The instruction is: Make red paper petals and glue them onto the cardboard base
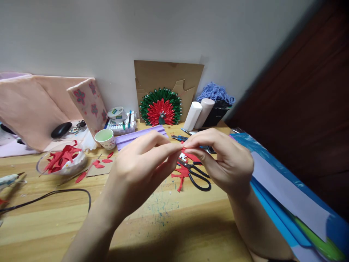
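My left hand (139,169) and my right hand (227,160) meet above the middle of the table, both with thumb and forefinger pinched together. Between the fingertips shows a tiny bit of a small red piece (184,148), paper or cloth; most of it is hidden by the fingers. Just beyond and below my hands lie scissors with black handles (200,178), on and beside cut red scraps (180,173). Several red petal shapes (99,164) rest on and around a small piece of cardboard (105,169) to the left.
A clear bowl (39,165) of red strips, a paper cup (105,142), a glue gun (9,180) and a black cable (54,193) are at left. Behind stand a red-and-green peacock (160,109) against cardboard (169,72), markers (122,125) and blue yarn (215,92). Blue folders (278,214) lie right.
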### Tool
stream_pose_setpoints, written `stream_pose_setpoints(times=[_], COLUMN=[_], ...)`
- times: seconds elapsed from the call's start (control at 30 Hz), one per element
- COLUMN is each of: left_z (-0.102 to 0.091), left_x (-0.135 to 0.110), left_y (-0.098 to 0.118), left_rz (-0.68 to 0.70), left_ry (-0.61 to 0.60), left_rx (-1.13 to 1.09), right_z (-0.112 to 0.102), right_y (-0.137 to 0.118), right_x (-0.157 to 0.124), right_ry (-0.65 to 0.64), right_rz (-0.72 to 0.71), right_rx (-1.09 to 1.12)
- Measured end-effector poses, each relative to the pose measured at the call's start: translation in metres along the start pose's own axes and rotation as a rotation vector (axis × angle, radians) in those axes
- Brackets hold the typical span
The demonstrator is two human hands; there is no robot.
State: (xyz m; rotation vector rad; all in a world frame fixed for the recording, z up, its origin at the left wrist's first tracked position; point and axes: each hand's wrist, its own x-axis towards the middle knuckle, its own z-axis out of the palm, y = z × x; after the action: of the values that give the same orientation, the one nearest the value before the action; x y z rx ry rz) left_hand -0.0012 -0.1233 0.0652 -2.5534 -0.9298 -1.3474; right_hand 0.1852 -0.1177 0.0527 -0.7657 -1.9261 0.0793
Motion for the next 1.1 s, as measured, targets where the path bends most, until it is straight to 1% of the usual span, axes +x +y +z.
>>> stream_pose_setpoints(times=[0.23,0.43,0.57,0.7,0.8,0.97,1.1], left_z=[0.0,0.002,0.0,-0.003,-0.005,-0.009,-0.012], left_x=[0.0,0.0,0.0,0.001,0.001,0.0,-0.001], left_y=[-0.001,-0.001,0.0,-0.001,-0.003,-0.008,-0.008], left_rz=[-0.004,0.019,0.012,-0.01,0.003,-0.012,-0.081], left_ry=[0.017,0.01,0.01,-0.027,-0.024,0.001,0.04], left_rx=[-0.031,-0.035,-0.035,-0.057,-0.054,-0.017,-0.021], right_z=[-0.002,-0.004,-0.003,-0.004,-0.005,-0.007,-0.008], right_y=[0.005,0.004,0.003,0.001,-0.001,0.0,0.001], right_x=[0.001,0.002,0.001,-0.001,-0.001,0.0,0.001], right_ry=[0.01,-0.032,-0.004,-0.014,-0.033,-0.038,-0.025], right_rz=[-0.074,-0.102,-0.056,0.064,0.138,0.17,0.177], right_rx=[0.03,0.035,0.074,0.173,0.214,0.234,0.234])
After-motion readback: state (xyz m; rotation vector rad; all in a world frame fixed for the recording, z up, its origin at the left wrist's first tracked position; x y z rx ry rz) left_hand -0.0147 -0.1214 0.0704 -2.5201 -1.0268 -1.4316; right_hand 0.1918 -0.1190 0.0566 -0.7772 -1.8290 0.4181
